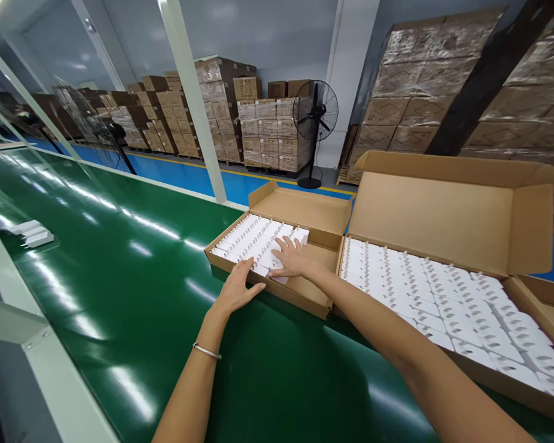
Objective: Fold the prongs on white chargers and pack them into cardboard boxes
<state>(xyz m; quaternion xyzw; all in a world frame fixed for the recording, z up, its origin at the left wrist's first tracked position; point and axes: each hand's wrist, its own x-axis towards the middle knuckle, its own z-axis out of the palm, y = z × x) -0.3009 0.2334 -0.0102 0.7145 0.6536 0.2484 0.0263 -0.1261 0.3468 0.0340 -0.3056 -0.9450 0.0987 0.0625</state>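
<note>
Cardboard: a shallow brown corrugated box (305, 294) lies open on the belt, its flap folded back; rows of small white rectangular packs (253, 240) fill its left part, while bare card floor shows at its right end
Left hand: the left hand (238, 288) lies palm down on the near wall of the shallow box; fingers (247, 266) pressed close together and reaching over the rim onto the nearest white packs; thumb splayed out toward the right; a thin metal bangle (207, 351) circles the wrist
Right hand: the right hand (292, 258) rests flat on the white packs at the end of the rows, just beside the bare floor; fingers (284, 244) slightly spread, gripping nothing
Belt: glossy dark green conveyor surface (120, 289), smooth, streaked with pale reflections of ceiling lamps; pale metal rail along its near edge
Larger box: a bigger open carton (443, 209) touches the shallow box on the right; packed with the same white items (443, 295), each with a small peg-like top
Loose pieces: a few white packs (33, 234) lie well apart at the far left of the belt
Background: a black pedestal fan (314, 123) on the blue floor; pallets of stacked, film-wrapped brown cartons (263, 135) behind it
</note>
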